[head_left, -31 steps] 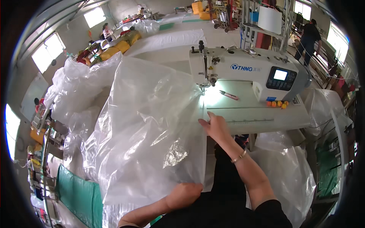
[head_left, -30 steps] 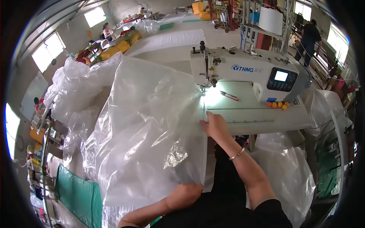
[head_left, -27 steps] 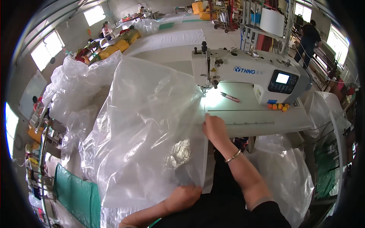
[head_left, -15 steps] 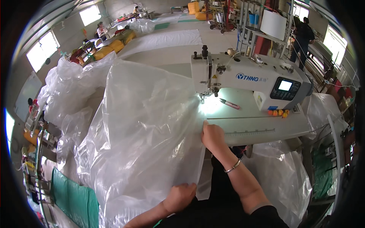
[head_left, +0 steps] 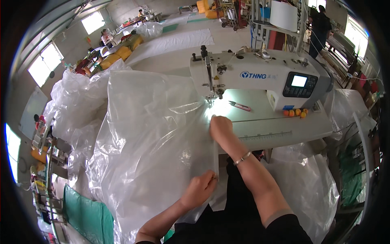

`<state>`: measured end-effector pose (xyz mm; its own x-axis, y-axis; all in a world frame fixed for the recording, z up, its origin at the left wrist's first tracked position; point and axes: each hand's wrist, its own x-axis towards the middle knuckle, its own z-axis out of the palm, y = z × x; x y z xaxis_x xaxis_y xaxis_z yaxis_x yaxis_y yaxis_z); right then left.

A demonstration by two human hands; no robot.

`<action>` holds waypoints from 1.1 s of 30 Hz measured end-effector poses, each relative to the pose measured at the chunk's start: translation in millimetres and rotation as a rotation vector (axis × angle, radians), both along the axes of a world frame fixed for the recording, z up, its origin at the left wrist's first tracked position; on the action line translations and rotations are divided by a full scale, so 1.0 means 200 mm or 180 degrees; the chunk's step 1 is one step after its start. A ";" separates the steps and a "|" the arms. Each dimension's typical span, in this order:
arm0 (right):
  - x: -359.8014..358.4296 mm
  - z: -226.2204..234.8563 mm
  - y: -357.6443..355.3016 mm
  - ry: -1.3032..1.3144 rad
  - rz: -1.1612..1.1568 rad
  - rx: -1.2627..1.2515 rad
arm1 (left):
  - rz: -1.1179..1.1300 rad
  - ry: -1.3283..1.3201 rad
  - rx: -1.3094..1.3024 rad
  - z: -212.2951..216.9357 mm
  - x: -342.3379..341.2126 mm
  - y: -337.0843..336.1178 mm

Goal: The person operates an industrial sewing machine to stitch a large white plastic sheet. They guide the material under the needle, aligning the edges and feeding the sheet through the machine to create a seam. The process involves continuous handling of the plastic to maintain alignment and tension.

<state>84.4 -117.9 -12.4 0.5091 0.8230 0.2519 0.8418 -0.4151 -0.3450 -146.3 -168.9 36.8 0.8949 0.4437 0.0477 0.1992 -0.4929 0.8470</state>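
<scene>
A large clear plastic sheet lies draped over the left of the white sewing table and hangs down toward me. My right hand presses the sheet's right edge flat just in front of the needle of the white sewing machine. My left hand pinches the same edge lower down, near my lap. The edge runs taut between both hands.
Small snips with a pink handle and several small orange balls lie on the table by the machine. More clear plastic is heaped at the left and bagged at the right. A person stands far behind the machine.
My left hand has slid up and right along the sheet's edge, closer to my right hand. The right hand stays pressed near the needle. The view has shifted slightly.
</scene>
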 end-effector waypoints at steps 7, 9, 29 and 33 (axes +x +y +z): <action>-0.40 -0.09 -0.58 0.0144 0.0200 0.0290 | 0.0175 0.0196 0.1660 0.06 0.24 0.08; -0.46 -0.14 -0.65 0.0429 0.0299 0.0546 | 0.0127 -0.0241 0.2419 -0.06 0.30 0.14; -0.30 0.02 -0.31 0.0450 0.0104 0.0321 | -0.0332 -0.0799 0.2340 -0.17 0.60 0.61; -0.23 0.05 -0.24 0.0451 0.0019 0.0212 | -0.0458 -0.0820 0.1987 -0.20 0.68 0.71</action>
